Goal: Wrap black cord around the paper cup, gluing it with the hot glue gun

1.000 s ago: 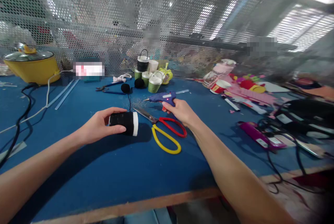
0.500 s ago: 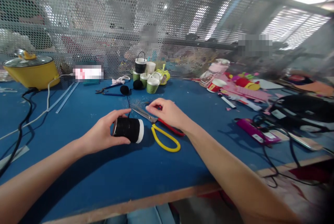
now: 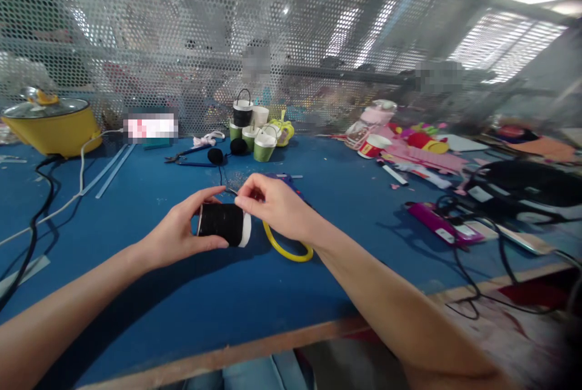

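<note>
My left hand [image 3: 182, 223] is wrapped around a small cup [image 3: 222, 224] covered in black yarn, lying on its side with the white rim to the right. My right hand [image 3: 275, 205] pinches right above that rim; what its fingertips hold, if anything, I cannot make out. Beneath the right hand lies a pair of scissors [image 3: 288, 250], its yellow handle loop showing and most of the rest covered. A thin black strand runs from a ball of black yarn [image 3: 215, 155] down to the cup. A second black ball [image 3: 237, 146] rests beside the first.
Small green and white cups [image 3: 264, 145] and a black one with a handle [image 3: 242, 112] cluster at the back. Pliers [image 3: 188, 158] lie left of them. A yellow electric pot [image 3: 54, 126] stands far left. Pink craft pieces, a purple device [image 3: 443, 224] and cables occupy the right.
My right hand has moved left from over the scissors to the cup's rim, now covering the blades. My left hand holds the cup nearly as before.
</note>
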`<act>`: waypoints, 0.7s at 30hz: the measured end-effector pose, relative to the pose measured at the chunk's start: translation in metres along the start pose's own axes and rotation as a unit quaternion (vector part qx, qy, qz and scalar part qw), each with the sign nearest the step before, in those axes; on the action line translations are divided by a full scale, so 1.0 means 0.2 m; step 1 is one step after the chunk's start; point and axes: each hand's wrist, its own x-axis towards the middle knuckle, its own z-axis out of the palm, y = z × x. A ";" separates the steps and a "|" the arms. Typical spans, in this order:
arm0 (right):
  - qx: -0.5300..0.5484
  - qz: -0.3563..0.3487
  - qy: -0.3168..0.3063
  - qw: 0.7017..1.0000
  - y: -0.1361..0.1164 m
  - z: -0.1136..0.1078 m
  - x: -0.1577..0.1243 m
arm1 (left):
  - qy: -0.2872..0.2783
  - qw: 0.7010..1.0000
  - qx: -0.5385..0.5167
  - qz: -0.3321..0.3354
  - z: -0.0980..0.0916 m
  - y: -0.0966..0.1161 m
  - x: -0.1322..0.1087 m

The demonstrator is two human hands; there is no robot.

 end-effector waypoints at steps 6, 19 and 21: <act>0.222 -0.002 0.030 0.974 0.07 -0.02 0.00 | -0.015 0.996 -0.049 -0.078 -0.01 0.02 0.01; 0.184 0.022 0.058 0.981 0.11 0.01 0.02 | -0.044 0.998 -0.015 -0.033 -0.01 0.04 0.00; 0.177 0.027 0.061 0.982 0.11 0.02 0.02 | -0.039 0.999 -0.015 -0.014 -0.01 0.03 0.00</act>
